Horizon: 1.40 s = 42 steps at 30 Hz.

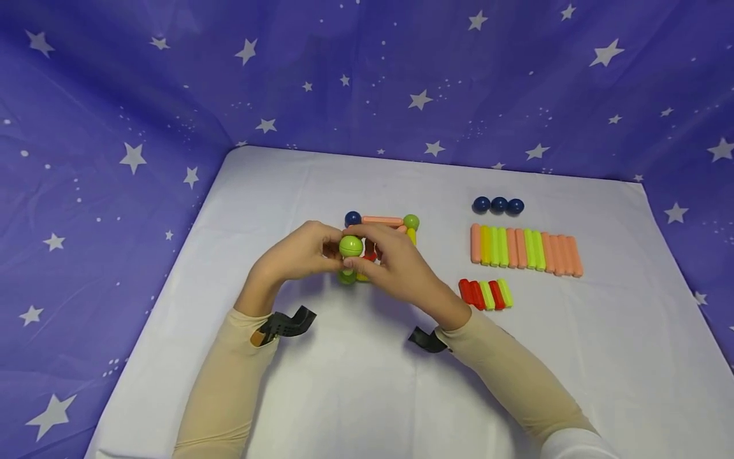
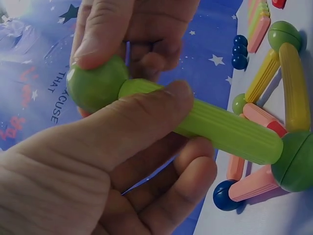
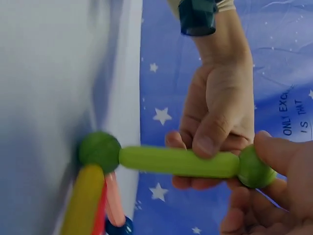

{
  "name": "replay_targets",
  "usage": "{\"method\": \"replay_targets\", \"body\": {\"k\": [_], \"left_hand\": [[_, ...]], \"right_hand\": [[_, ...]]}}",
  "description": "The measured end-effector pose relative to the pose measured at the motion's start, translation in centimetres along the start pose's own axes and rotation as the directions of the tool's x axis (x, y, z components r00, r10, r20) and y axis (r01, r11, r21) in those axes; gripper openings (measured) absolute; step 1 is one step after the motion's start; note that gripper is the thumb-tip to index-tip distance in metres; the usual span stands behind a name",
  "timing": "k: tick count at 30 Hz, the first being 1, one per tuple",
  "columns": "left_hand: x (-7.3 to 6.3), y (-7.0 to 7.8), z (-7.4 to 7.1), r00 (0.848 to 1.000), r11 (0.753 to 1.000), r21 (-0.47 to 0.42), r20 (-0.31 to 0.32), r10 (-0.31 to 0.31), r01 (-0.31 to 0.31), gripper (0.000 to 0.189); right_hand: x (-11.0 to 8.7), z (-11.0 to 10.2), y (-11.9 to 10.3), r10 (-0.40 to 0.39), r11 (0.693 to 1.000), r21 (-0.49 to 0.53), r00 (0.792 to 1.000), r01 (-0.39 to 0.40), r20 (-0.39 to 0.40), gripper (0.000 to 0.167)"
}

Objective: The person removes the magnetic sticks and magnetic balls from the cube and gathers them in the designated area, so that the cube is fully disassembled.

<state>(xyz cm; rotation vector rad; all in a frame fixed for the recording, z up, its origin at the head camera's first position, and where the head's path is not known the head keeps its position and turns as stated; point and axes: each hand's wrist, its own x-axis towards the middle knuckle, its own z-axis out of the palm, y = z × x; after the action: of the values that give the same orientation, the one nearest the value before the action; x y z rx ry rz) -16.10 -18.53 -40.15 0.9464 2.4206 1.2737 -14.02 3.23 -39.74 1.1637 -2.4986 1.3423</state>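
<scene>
My left hand pinches a light green ridged rod between thumb and fingers. The rod stands up from a green ball at a corner of a frame of rods and balls on the table. At the rod's upper end sits another green ball, which my right hand grips with thumb and fingers. The frame has a blue ball, a further green ball, a pink rod and yellow rods between its corners. Both hands hide part of it from above.
To the right on the white table lie three blue balls in a row. Below them is a line of long pink, yellow and green rods, then shorter red and green rods. A starry purple cloth walls the table.
</scene>
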Motion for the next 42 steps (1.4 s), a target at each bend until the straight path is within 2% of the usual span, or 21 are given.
{"method": "replay_targets", "body": {"k": [3, 6, 8, 9, 12, 15, 18, 20, 22, 25, 28, 34, 37, 41, 42], "left_hand": [[0.0, 0.0, 0.0, 1.000, 1.000, 0.004, -0.008, -0.005, 0.005, 0.011], [0.2, 0.1, 0.0, 1.000, 1.000, 0.009, -0.004, -0.010, 0.010, 0.011], [0.3, 0.2, -0.1, 1.000, 1.000, 0.019, 0.002, -0.020, 0.020, 0.012], [0.3, 0.2, -0.2, 1.000, 0.999, 0.023, 0.003, -0.029, 0.029, 0.012], [0.3, 0.3, -0.3, 0.999, 0.998, 0.034, 0.011, -0.054, 0.053, 0.012], [0.3, 0.3, -0.5, 0.998, 0.997, 0.043, 0.020, -0.067, 0.066, 0.012], [0.3, 0.3, -0.6, 0.997, 0.997, 0.048, 0.026, -0.068, 0.067, 0.012], [0.4, 0.3, -0.7, 0.997, 0.996, 0.051, 0.030, -0.070, 0.068, 0.012], [0.3, 0.3, -0.7, 0.997, 0.996, 0.050, 0.032, -0.073, 0.071, 0.013], [0.3, 0.3, -0.7, 0.997, 0.996, 0.048, 0.033, -0.075, 0.073, 0.012], [0.2, 0.3, -0.7, 0.997, 0.996, 0.043, 0.028, -0.076, 0.074, 0.013], [-0.1, 0.5, -0.5, 0.997, 0.997, 0.035, 0.023, -0.074, 0.073, 0.013], [-0.2, 0.4, -0.4, 0.997, 0.997, 0.029, 0.019, -0.071, 0.071, 0.014], [-0.2, 0.4, -0.4, 0.997, 0.997, 0.020, 0.018, -0.071, 0.070, 0.015], [-0.2, 0.4, -0.4, 0.997, 0.997, 0.020, 0.018, -0.070, 0.070, 0.015]], "right_hand": [[0.1, 0.2, 0.2, 0.041, 0.981, 0.191, 0.998, -0.030, -0.054, 0.039], [0.2, -0.7, 0.3, 0.104, 0.909, 0.415, 0.987, -0.043, -0.126, 0.039], [0.1, -1.9, 0.2, 0.156, 0.869, 0.492, 0.976, -0.061, -0.155, 0.040], [0.0, -2.7, 0.1, 0.183, 0.863, 0.499, 0.969, -0.078, -0.165, 0.040], [-0.6, -5.2, 0.3, 0.280, 0.871, 0.457, 0.947, -0.180, -0.161, 0.041], [-1.9, -7.9, 1.9, 0.371, 0.884, 0.373, 0.909, -0.282, -0.191, 0.040], [-3.5, -10.5, 5.5, 0.438, 0.888, 0.273, 0.862, -0.370, -0.256, 0.038], [-4.6, -12.3, 8.0, 0.485, 0.874, 0.208, 0.822, -0.439, -0.301, 0.038], [-5.7, -14.2, 10.1, 0.536, 0.843, 0.151, 0.777, -0.517, -0.330, 0.039], [-7.0, -16.9, 12.3, 0.615, 0.771, 0.088, 0.702, -0.631, -0.358, 0.044], [-7.9, -19.2, 14.2, 0.673, 0.699, 0.035, 0.641, -0.714, -0.370, 0.048], [-8.6, -21.8, 17.3, 0.775, 0.564, -0.015, 0.536, -0.825, -0.336, 0.055], [-8.7, -22.5, 18.7, 0.807, 0.514, -0.061, 0.506, -0.856, -0.304, 0.057], [-8.7, -23.1, 20.1, 0.830, 0.478, -0.148, 0.501, -0.866, -0.245, 0.056], [-8.7, -23.3, 20.4, 0.840, 0.468, -0.161, 0.494, -0.869, -0.226, 0.056]]}}
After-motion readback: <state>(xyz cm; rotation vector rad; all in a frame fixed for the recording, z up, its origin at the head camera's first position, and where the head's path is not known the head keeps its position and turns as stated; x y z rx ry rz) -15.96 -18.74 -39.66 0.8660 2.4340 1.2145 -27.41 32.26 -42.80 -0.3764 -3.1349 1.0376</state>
